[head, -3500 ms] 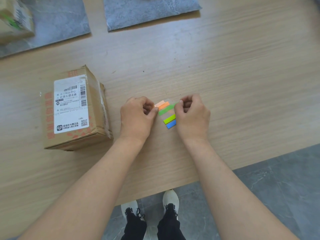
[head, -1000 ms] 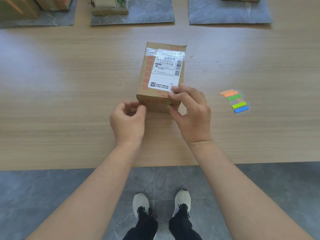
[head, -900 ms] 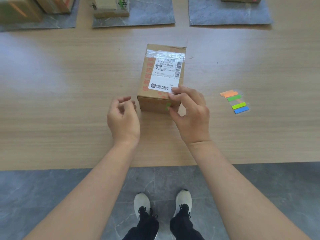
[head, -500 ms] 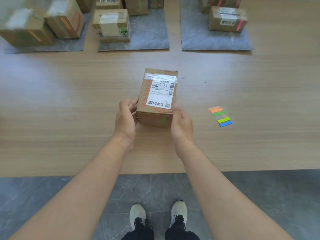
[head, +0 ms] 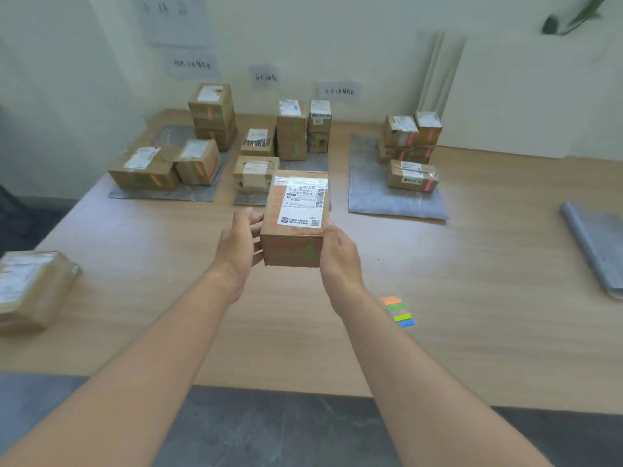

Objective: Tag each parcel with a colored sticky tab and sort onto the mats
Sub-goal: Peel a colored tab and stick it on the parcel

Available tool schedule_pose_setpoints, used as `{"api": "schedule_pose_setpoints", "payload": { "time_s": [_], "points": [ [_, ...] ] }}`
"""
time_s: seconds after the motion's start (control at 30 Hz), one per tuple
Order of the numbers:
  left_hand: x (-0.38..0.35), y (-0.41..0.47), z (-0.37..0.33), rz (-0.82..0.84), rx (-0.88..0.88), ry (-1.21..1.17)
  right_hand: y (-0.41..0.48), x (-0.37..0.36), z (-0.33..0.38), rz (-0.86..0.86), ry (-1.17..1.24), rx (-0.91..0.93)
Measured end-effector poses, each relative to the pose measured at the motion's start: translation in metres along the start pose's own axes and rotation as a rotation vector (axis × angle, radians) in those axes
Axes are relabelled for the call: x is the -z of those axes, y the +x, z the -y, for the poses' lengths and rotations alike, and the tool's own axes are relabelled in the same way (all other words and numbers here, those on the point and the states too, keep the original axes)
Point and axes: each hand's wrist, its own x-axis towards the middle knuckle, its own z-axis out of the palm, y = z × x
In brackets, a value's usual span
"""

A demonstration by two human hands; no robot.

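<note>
A brown cardboard parcel (head: 294, 230) with a white shipping label on top and a green sticky tab (head: 308, 251) on its near face hangs above the wooden table. My left hand (head: 240, 247) grips its left side and my right hand (head: 338, 254) grips its right side. The pad of coloured sticky tabs (head: 398, 311) lies on the table to the right of my right forearm. Three grey mats lie at the back: the left mat (head: 161, 194) with orange-tagged parcels, the middle mat (head: 317, 161) with green-tagged parcels, and the right mat (head: 394, 203) with pink-tagged parcels.
An untagged parcel (head: 32, 289) sits at the table's left edge. A folded grey mat (head: 596, 244) lies at the far right. Paper labels hang on the wall behind the mats. White boards lean against the wall at the right.
After the green tab was pressed onto the parcel's near face, both hands took the parcel by its sides and lifted it off the table. The view has tilted up toward the mats.
</note>
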Motion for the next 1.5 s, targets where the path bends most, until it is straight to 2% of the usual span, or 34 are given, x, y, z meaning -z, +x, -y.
{"api": "schedule_pose_setpoints", "payload": {
  "time_s": [0.3,0.47,0.63,0.83,1.0,1.13,1.37,1.5],
  "points": [
    [0.018,-0.042,-0.115,-0.027,-0.092,-0.017,-0.019,0.008,0.12,0.042,-0.053,0.118],
    [0.028,-0.041,-0.149,0.026,-0.137,0.011,-0.017,0.004,0.152,0.05,-0.046,0.158],
    [0.033,-0.005,-0.167,0.062,-0.104,-0.005,0.008,-0.009,0.167,0.022,-0.022,0.137],
    [0.031,0.081,-0.161,0.155,-0.063,0.043,0.069,-0.041,0.154,-0.104,0.069,0.043],
    [0.016,0.143,-0.141,0.208,0.055,0.048,0.117,-0.056,0.126,-0.178,0.067,-0.055],
    [-0.008,0.179,-0.117,0.23,0.146,0.062,0.16,-0.054,0.094,-0.173,0.05,-0.146],
    [-0.043,0.245,-0.074,0.138,0.239,0.015,0.242,-0.063,0.046,-0.075,0.043,-0.236],
    [-0.054,0.281,-0.052,0.138,0.308,-0.028,0.279,-0.072,0.019,-0.069,0.014,-0.277]
  ]
}}
